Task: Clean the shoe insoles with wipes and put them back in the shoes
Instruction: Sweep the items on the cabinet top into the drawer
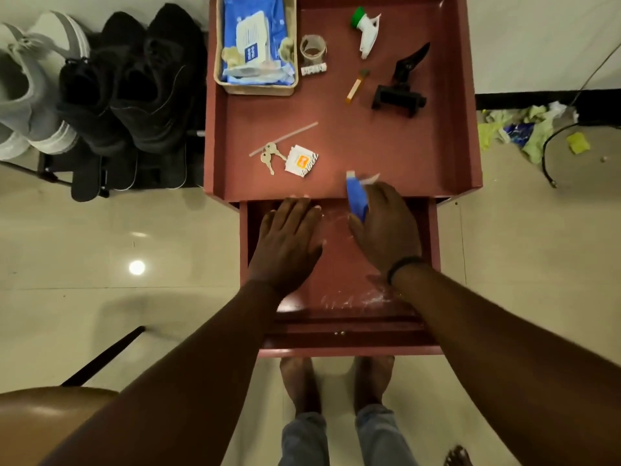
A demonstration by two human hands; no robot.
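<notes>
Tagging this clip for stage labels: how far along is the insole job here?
Early, by the look of it. Done: nothing insole-related shows. In hand: the right hand grips a blue object over the open drawer; the left hand lies flat there. Left: the wipes pack sits in its basket, the shoes stand beside the table, and no insole is in view.

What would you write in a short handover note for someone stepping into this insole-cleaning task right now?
Left hand: flat and open over the pulled-out drawer.
Right hand: holding a blue object, too blurred to name.
Wipes pack: in the basket on the cabinet top.
Black shoes and grey shoes: on the rack at left.
Done: nothing visible. Left: no insoles in sight; remove, wipe, refit.
</notes>
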